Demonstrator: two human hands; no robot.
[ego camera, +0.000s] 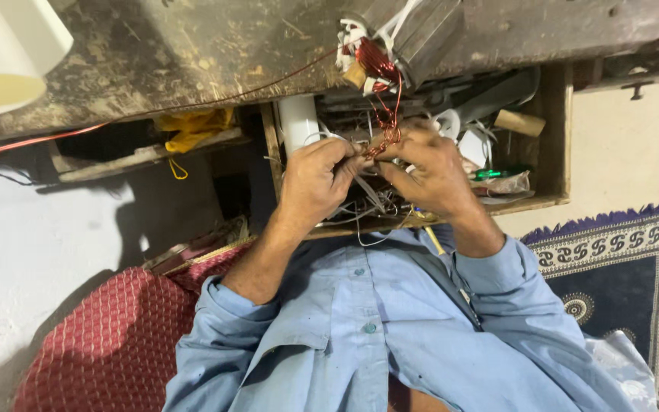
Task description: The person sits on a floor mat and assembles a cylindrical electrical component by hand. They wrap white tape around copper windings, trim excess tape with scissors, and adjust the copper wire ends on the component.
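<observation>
My left hand [316, 181] and my right hand [430, 169] meet over an open wooden drawer [552, 145]. Both pinch a twisted bundle of copper wire [387, 126] between fingertips. The wire runs up to a small coil winding with white end pieces [364, 55] that sits at the edge of the worn wooden bench [192, 53]. A thin strand of copper wire [32, 141] stretches away to the left along the bench edge. Both sleeves are light blue.
The drawer holds white wires, a white tube [297, 122], a wooden handle [520, 122] and a green item [490, 174]. A yellow cloth [192, 128] hangs under the bench. A red quilted cushion [116, 336] lies at left, a patterned rug [634, 267] at right, a pale lampshade [1, 53] top left.
</observation>
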